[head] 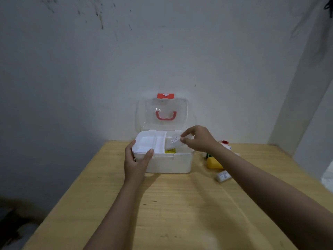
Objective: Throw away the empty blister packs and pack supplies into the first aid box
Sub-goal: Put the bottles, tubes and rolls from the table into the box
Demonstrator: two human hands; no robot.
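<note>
The white first aid box (169,164) stands on the wooden table with its clear lid (166,112) raised against the wall. A white divided tray (149,144) is lifted and shifted left over the box, and my left hand (137,160) grips its front left corner. My right hand (198,138) pinches a white packet with a small label (173,142) and holds it tilted over the box's right side. Something yellow (170,151) shows inside the box under the packet.
To the right of the box lie a yellow container (213,163), a white roll or tube (223,176), and a red-capped item (225,142), partly hidden by my right arm. The wall is right behind the box. The table's left edge drops to a dark floor.
</note>
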